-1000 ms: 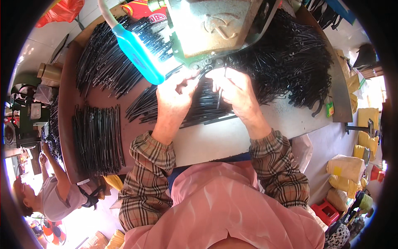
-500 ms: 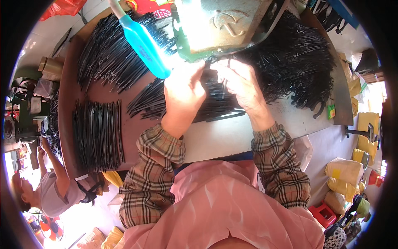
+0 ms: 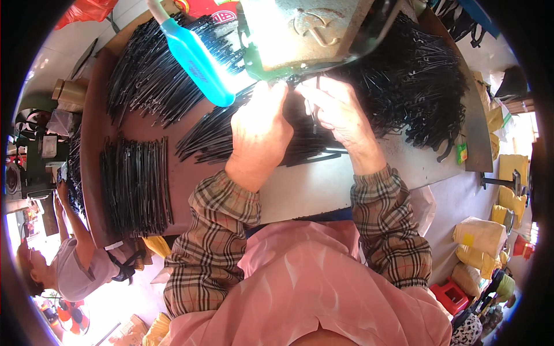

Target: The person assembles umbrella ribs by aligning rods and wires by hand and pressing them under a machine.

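- At the far left a co-worker is sitting below the tabletop's edge, one arm reaching up toward it; keep that hand apart from your own.
- On the left part of the tabletop a neat stack of black rods is lying side by side, long axes running away from you.
- Above it a looser fan of rods is spreading toward the far edge, partly under a blue bottle that is lying slanted, its neck pointing up and left.
- Your left hand is reaching forward to the lower edge of the grey-green machine, fingers curled together at the tip; it is looking closed on a thin rod end, though the rod itself is too fine to make out there.
- Under both wrists a bundle of rods is lying slanted, long axis running from lower left up toward the machine, touching your left hand.
- Your right hand is sitting just beside the left, equally near the machine, fingers pinching a short dark rod that is hanging roughly upright below them.
- To the right a big tangled heap of rods is covering the tabletop, close by your right hand.
- No container is holding any rods; yellow sacks are standing on the floor at far right, contents hidden.
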A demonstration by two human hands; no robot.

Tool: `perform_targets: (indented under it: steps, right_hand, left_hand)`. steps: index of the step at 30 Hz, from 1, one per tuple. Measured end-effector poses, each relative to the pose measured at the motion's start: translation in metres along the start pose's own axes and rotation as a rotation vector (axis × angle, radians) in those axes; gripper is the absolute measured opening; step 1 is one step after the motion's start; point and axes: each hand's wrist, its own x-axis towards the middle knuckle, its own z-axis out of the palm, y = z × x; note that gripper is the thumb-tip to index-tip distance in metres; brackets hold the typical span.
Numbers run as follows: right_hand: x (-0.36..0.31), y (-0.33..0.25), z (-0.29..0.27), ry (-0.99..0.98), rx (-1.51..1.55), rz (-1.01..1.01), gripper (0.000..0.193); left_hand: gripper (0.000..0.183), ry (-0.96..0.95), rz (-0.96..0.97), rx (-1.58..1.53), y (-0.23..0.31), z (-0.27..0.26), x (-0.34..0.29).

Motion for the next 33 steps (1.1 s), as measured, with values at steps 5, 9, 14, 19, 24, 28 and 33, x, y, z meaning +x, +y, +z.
perform_targets:
  steps: [5,9,14,19,24,28,33]
  right_hand:
    - [0.000,0.001,0.004,0.014,0.052,0.020,0.021]
    - [0.000,0.006,0.009,0.008,0.106,0.011,0.017]
    - [-0.006,-0.001,-0.005,0.140,0.155,0.091,0.016]
    - [-0.004,0.005,0.004,0.195,0.216,0.116,0.021]
    - [-0.001,0.010,-0.002,0.204,0.219,0.050,0.020]
    - [0.000,0.012,-0.002,0.241,0.198,0.034,0.020]
    - [0.001,0.010,-0.001,0.237,0.174,0.023,0.020]
  left_hand:
    - [0.042,0.084,0.091,0.026,-0.004,0.004,-0.001]
    - [0.038,0.088,0.117,0.044,-0.013,-0.005,-0.004]
    - [0.020,-0.378,-0.547,-0.574,-0.032,-0.044,-0.001]
    - [0.014,-0.369,-0.710,-0.953,-0.034,-0.041,0.002]
    - [0.008,-0.288,-0.679,-1.028,-0.024,-0.030,0.007]
    - [0.010,-0.279,-0.717,-0.994,-0.022,-0.028,0.009]
    - [0.010,-0.302,-0.702,-1.006,-0.027,-0.027,0.008]
